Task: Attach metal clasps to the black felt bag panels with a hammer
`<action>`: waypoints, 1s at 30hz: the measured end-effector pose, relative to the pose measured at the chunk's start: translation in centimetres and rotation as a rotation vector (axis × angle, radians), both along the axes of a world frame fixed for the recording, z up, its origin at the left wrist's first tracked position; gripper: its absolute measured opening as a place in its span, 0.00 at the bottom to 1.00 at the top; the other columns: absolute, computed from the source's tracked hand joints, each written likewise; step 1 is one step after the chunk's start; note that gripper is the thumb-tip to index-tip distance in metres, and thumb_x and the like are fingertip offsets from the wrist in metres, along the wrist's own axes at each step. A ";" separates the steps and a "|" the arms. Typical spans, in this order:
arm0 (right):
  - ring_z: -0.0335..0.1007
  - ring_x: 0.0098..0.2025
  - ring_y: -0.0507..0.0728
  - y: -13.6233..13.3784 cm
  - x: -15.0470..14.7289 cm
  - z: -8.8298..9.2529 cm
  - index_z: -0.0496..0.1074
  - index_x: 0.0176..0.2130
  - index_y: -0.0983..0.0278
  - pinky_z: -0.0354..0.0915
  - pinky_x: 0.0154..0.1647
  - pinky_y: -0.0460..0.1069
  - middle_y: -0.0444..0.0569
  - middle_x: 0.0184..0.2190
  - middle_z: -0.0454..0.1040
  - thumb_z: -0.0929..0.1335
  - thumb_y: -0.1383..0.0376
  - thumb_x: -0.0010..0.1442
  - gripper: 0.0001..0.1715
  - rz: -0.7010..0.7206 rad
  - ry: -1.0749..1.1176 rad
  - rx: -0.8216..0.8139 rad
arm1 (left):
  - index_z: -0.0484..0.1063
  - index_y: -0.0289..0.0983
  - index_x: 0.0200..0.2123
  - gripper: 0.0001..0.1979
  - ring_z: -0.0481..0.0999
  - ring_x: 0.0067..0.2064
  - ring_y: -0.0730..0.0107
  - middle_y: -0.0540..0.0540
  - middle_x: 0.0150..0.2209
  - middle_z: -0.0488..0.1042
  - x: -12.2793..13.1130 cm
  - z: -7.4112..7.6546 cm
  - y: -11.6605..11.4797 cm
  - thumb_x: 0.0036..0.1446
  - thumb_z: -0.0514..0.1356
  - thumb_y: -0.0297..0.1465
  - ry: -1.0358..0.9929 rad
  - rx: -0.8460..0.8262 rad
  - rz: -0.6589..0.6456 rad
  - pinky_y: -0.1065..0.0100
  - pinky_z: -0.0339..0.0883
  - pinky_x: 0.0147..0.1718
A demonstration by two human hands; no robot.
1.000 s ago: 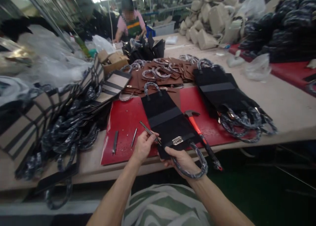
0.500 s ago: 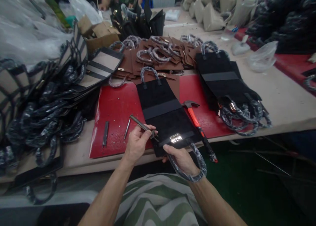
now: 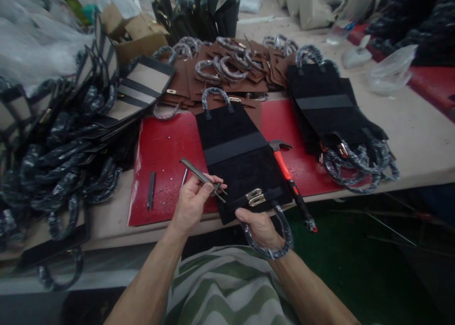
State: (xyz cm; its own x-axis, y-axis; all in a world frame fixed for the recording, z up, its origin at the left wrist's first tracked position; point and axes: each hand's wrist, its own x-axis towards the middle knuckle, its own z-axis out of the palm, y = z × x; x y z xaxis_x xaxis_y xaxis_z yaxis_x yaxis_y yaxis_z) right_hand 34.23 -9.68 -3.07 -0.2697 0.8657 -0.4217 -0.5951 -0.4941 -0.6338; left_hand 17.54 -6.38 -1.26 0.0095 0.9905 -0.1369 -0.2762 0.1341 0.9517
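Note:
A black handbag panel (image 3: 236,176) lies across the red board, its near edge over the table edge. My left hand (image 3: 190,204) is closed on a metal punch (image 3: 194,169), whose two prongs point right, just above the panel's near left part. My right hand (image 3: 261,226) grips the panel's near edge, thumb on top and the other fingers mostly hidden beneath. A plastic-wrapped handle (image 3: 288,232) loops around that hand and wrist. Just beyond the right thumb sits a shiny metal clasp plate (image 3: 255,197) on the panel.
Right of the panel, a claw hammer (image 3: 284,168) overhangs the red board (image 3: 161,147). A flat metal bar (image 3: 151,191) and a thin rod (image 3: 184,177) lie left. Black bag panels (image 3: 325,90) are stacked right, brown ones (image 3: 185,83) behind, more black bags (image 3: 74,145) piled left.
The punch has turned slightly in my left hand, and its two prongs show more clearly. My right hand keeps its hold on the panel. The camera view has shifted a little.

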 end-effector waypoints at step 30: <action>0.68 0.58 0.64 0.3 -0.5 0.0 0.77 0.51 0.58 0.55 0.66 0.64 0.49 0.46 0.80 0.78 0.61 0.45 0.32 -0.024 -0.005 0.009 | 0.74 0.34 0.39 0.11 0.82 0.41 0.60 0.41 0.41 0.79 -0.1 0.4 -1.1 0.59 0.64 0.37 0.170 0.112 0.003 0.63 0.76 0.43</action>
